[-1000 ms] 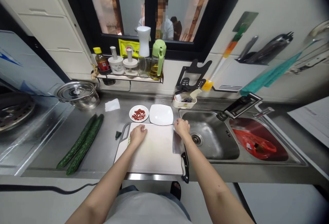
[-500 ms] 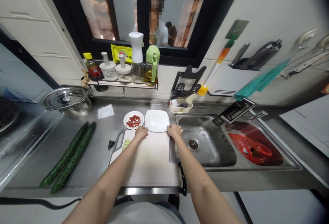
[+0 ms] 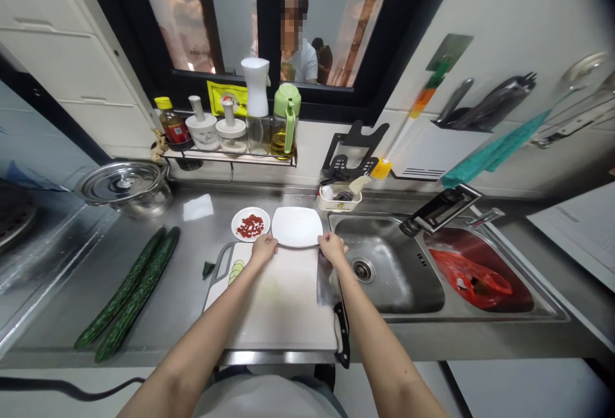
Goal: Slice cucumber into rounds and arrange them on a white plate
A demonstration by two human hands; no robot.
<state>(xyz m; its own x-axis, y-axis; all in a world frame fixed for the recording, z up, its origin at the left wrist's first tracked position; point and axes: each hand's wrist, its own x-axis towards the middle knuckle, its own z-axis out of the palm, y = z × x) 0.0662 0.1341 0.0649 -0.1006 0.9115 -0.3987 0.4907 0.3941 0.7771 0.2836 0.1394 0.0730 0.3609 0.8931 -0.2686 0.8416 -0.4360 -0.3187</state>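
Note:
A white squarish plate (image 3: pixel 296 226) is at the far edge of the white cutting board (image 3: pixel 283 303). My left hand (image 3: pixel 264 249) pinches its near left corner, and my right hand (image 3: pixel 332 247) grips the near right corner. Nothing lies on the plate. To its left stands a round white dish (image 3: pixel 235 221) with small dried red pieces (image 3: pixel 252 226) in it. Pale green cucumber slices (image 3: pixel 236 270) lie on the board's left side, partly behind my left forearm. A black-handled knife (image 3: pixel 342 335) rests at the board's right edge, its blade mostly hidden.
Two long cucumbers (image 3: pixel 129 293) lie on the steel counter at left, near a lidded pot (image 3: pixel 125 191). A cucumber end (image 3: pixel 208 269) sits beside the board. The sink (image 3: pixel 398 277) is at right, with a red plastic bag (image 3: pixel 473 280) in its second basin. Bottles stand on a shelf (image 3: pixel 230 155).
The plate and my right hand have shifted slightly to the right, and the plate looks a little wider. My left hand stays almost where it was, still on the plate's corner.

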